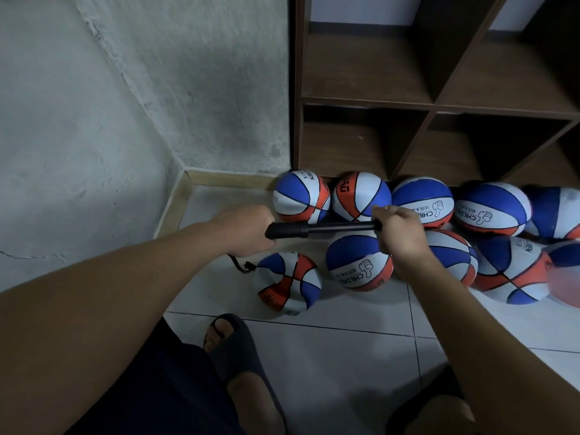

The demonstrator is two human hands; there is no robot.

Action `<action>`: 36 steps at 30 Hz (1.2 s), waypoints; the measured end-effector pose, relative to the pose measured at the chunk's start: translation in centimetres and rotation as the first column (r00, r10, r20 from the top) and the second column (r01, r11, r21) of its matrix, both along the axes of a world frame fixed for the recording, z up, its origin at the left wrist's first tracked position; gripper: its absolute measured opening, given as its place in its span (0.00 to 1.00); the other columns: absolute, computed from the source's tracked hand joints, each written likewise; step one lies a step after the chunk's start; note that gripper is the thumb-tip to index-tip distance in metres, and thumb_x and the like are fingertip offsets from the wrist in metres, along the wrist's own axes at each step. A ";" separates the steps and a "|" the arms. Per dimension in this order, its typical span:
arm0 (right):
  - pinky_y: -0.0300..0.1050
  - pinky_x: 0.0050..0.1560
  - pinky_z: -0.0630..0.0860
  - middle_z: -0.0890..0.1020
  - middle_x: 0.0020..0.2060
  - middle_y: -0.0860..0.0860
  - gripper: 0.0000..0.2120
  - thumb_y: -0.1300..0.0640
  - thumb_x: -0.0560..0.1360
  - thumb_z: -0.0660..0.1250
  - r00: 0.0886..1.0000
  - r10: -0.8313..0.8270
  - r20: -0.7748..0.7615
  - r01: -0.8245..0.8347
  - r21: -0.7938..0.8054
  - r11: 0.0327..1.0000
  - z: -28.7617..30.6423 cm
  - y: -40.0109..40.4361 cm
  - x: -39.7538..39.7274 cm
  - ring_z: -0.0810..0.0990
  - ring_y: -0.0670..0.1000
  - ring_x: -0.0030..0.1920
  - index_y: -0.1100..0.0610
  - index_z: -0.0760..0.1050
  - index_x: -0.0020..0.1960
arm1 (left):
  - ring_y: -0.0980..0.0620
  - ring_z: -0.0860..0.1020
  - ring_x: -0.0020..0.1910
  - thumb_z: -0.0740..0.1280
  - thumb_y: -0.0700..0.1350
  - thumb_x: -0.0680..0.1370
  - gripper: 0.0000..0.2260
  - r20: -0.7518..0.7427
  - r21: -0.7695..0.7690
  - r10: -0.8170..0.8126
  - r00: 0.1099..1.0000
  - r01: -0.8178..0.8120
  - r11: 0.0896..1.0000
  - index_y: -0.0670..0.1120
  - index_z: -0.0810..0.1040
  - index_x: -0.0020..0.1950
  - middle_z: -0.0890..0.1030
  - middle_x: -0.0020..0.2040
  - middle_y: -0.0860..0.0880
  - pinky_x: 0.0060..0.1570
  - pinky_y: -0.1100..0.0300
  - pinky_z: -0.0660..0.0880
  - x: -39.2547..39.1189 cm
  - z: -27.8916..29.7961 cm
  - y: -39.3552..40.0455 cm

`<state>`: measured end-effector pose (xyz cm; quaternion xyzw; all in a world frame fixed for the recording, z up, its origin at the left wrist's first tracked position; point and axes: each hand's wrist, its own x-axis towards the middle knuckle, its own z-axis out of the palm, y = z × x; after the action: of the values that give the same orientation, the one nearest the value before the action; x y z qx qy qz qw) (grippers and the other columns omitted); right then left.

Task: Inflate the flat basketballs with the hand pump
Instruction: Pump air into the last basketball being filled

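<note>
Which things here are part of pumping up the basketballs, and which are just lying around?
Part of the job:
- hand pump, held by left hand and right hand
- hose running to the dented basketball
- other basketballs piled by the shelf

Just there:
- wooden shelf unit
- dark sandals on the person's feet
- pink object at the right edge

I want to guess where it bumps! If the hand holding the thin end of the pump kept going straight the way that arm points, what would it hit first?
Probably the blue-and-white basketball just beyond the right hand, which grips the pump. Depth is hard to judge, so it may pass above it toward the wooden shelf.
</note>
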<state>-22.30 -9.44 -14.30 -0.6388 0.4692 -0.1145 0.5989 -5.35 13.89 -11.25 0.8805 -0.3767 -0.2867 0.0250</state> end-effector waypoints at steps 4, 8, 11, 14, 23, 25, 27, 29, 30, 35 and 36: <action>0.47 0.32 0.61 0.65 0.30 0.53 0.11 0.55 0.81 0.63 0.999 -0.021 -0.025 0.019 -0.096 0.995 -0.3 2.1 0.3 0.62 0.52 0.30 0.56 0.70 0.41 | 0.51 0.73 0.28 0.70 0.48 0.80 0.10 0.034 -0.006 -0.023 0.999 0.023 1.000 0.49 0.76 0.39 0.76 0.32 0.49 0.29 0.59 0.67 -1.6 0.3 -0.9; 0.47 0.35 0.62 0.66 0.29 0.49 0.14 0.55 0.83 0.61 0.996 0.074 -0.041 -0.078 -0.123 0.989 -0.8 6.6 0.7 0.64 0.51 0.33 0.59 0.69 0.41 | 0.50 0.75 0.31 0.71 0.48 0.80 0.13 0.121 0.017 -0.072 0.990 0.070 0.997 0.50 0.72 0.38 0.77 0.34 0.49 0.29 0.58 0.66 -2.7 0.4 -1.1; 0.48 0.36 0.67 0.72 0.31 0.50 0.15 0.53 0.85 0.61 0.992 0.123 -0.039 -0.127 -0.112 0.986 -0.9 8.3 1.2 0.69 0.51 0.34 0.61 0.73 0.44 | 0.49 0.76 0.30 0.71 0.46 0.79 0.13 0.077 0.009 -0.068 0.995 0.068 0.998 0.50 0.72 0.37 0.77 0.33 0.48 0.30 0.57 0.69 -3.5 -0.5 -1.0; 0.50 0.36 0.70 0.74 0.32 0.51 0.15 0.52 0.86 0.60 0.989 0.147 -0.037 -0.149 -0.097 0.984 -1.0 8.9 1.4 0.72 0.51 0.34 0.59 0.74 0.45 | 0.48 0.77 0.31 0.72 0.46 0.79 0.12 0.084 -0.002 -0.080 0.993 0.080 0.997 0.49 0.73 0.38 0.77 0.33 0.48 0.31 0.56 0.71 -3.7 -0.9 -1.1; 0.45 0.33 0.69 0.72 0.31 0.49 0.14 0.50 0.86 0.61 0.980 0.195 -0.041 -0.196 -0.014 0.981 -0.9 8.7 1.3 0.70 0.48 0.31 0.56 0.75 0.45 | 0.50 0.75 0.29 0.71 0.49 0.80 0.14 0.079 -0.017 -0.133 0.988 0.135 0.991 0.51 0.72 0.37 0.76 0.33 0.50 0.30 0.58 0.67 -2.9 -0.7 -1.0; 0.43 0.31 0.67 0.71 0.29 0.49 0.14 0.50 0.85 0.64 0.973 0.222 -0.056 -0.222 0.005 0.975 -0.1 7.2 1.4 0.69 0.48 0.29 0.56 0.76 0.44 | 0.50 0.76 0.29 0.71 0.51 0.80 0.14 0.046 -0.043 -0.124 0.991 0.126 0.991 0.51 0.74 0.37 0.78 0.32 0.50 0.30 0.58 0.68 -2.6 -0.3 -1.3; 0.44 0.30 0.65 0.69 0.29 0.51 0.12 0.51 0.84 0.66 0.982 0.173 -0.076 -0.173 -0.001 0.985 0.7 4.5 1.3 0.67 0.50 0.29 0.57 0.76 0.44 | 0.50 0.76 0.29 0.71 0.50 0.79 0.12 0.017 -0.054 -0.088 0.996 0.089 0.995 0.50 0.76 0.37 0.79 0.32 0.49 0.30 0.59 0.68 -2.0 0.1 -1.5; 0.43 0.27 0.60 0.67 0.30 0.54 0.11 0.55 0.82 0.66 0.993 0.077 -0.090 -0.077 0.008 0.997 1.4 1.4 1.1 0.63 0.51 0.27 0.59 0.73 0.43 | 0.51 0.74 0.28 0.71 0.48 0.79 0.11 -0.015 -0.056 -0.038 0.999 0.037 0.998 0.49 0.77 0.37 0.77 0.31 0.50 0.29 0.60 0.67 -1.2 0.4 -1.1; 0.43 0.27 0.57 0.65 0.30 0.55 0.10 0.58 0.81 0.66 0.995 0.044 -0.085 -0.041 0.029 0.999 1.7 0.2 0.8 0.60 0.51 0.26 0.59 0.71 0.42 | 0.52 0.73 0.27 0.70 0.47 0.79 0.11 -0.023 -0.056 -0.023 0.999 0.022 0.998 0.48 0.76 0.37 0.76 0.31 0.50 0.29 0.60 0.66 -0.8 0.5 -0.9; 0.49 0.30 0.62 0.67 0.30 0.52 0.11 0.58 0.81 0.62 0.988 0.054 -0.143 -0.040 0.098 0.994 -0.3 0.7 0.3 0.64 0.52 0.28 0.54 0.70 0.40 | 0.50 0.72 0.28 0.70 0.48 0.80 0.11 0.029 0.001 -0.048 0.998 0.048 0.999 0.49 0.75 0.38 0.75 0.31 0.50 0.29 0.58 0.66 -1.1 0.6 -0.7; 0.51 0.33 0.67 0.71 0.32 0.52 0.11 0.58 0.81 0.61 0.985 0.071 -0.160 -0.065 0.045 0.997 -0.6 1.9 0.6 0.68 0.53 0.31 0.54 0.72 0.40 | 0.50 0.72 0.28 0.70 0.48 0.80 0.12 0.051 0.017 -0.066 0.996 0.065 0.998 0.48 0.75 0.38 0.75 0.32 0.50 0.29 0.58 0.66 -1.3 0.6 -0.8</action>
<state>-21.69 -7.57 -14.92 -0.6495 0.4963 -0.0326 0.5751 -6.61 13.09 -10.70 0.8749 -0.4038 -0.2673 -0.0010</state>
